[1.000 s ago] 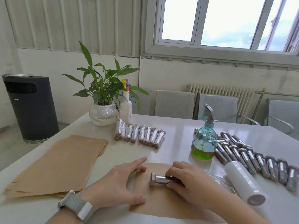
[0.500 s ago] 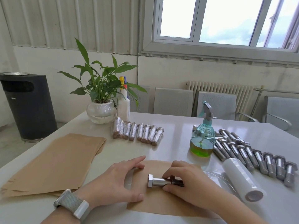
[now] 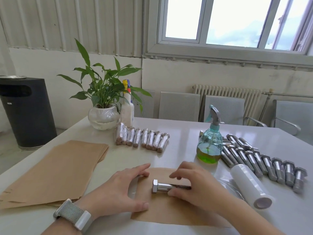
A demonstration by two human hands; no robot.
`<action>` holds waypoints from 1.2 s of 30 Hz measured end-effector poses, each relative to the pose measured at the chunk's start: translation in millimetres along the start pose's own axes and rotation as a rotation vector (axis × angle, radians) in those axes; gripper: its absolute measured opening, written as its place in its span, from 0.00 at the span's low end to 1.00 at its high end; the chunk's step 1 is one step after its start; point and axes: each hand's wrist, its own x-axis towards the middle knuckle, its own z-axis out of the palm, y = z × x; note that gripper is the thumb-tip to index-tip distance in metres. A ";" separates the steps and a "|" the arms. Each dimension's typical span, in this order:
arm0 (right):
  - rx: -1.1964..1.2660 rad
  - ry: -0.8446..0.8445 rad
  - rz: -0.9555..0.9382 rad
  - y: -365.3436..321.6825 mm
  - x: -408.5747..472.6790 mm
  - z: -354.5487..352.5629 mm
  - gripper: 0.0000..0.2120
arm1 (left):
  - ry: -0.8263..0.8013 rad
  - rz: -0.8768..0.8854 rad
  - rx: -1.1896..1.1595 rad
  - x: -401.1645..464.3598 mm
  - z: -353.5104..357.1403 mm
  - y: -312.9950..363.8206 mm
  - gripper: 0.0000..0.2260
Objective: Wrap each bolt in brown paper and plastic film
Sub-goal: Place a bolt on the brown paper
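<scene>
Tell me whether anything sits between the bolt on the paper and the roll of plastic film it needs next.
Nothing visible stands between them except the right hand itself, which touches the bolt on the brown paper sheet. The film roll lies to the right on the table, with bare tabletop between.

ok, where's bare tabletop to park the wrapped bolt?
Free: the strip between the wrapped bolts and the spray bottle, and the far table beyond them. Crowded: the right side, with loose bolts and film roll; the paper stack fills the left.
</scene>
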 end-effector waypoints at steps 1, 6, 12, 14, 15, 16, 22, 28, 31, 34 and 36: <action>0.087 0.138 0.042 3.4 2.6 -12.2 0.15 | -0.001 0.002 0.001 0.1 -0.1 -0.1 0.44; 0.448 0.809 0.565 59.5 32.1 -79.3 0.24 | -0.011 -0.004 -0.002 0.5 -1.0 -0.4 0.43; 0.625 0.295 0.578 97.3 71.1 -88.8 0.38 | -0.014 -0.008 -0.011 1.5 -2.0 1.8 0.43; 0.646 0.270 0.520 101.5 76.9 -85.3 0.30 | -0.014 -0.015 -0.019 1.4 -1.8 2.4 0.43; 0.626 0.295 0.511 104.8 80.4 -81.7 0.27 | -0.010 -0.015 -0.018 1.1 -1.6 2.2 0.43; 0.598 0.331 0.516 106.8 84.0 -78.0 0.25 | -0.005 -0.014 -0.018 1.0 -1.5 1.8 0.44; 0.553 0.546 0.495 90.7 90.3 -68.2 0.15 | -0.007 -0.008 -0.014 1.7 -2.2 0.4 0.44; 0.532 0.449 0.263 26.2 72.4 -122.7 0.10 | -0.030 -0.005 -0.008 1.8 -2.9 -1.0 0.44; 0.467 0.220 0.308 0.7 49.0 -135.1 0.11 | -0.029 0.002 -0.001 1.9 -2.4 -1.2 0.43; 0.425 -0.179 0.410 -17.3 20.7 -123.9 0.16 | -0.034 0.004 0.000 2.1 -1.9 -1.2 0.42; 0.370 -0.466 0.482 -26.1 5.9 -110.2 0.16 | -0.035 0.006 0.004 2.0 -1.7 -1.7 0.42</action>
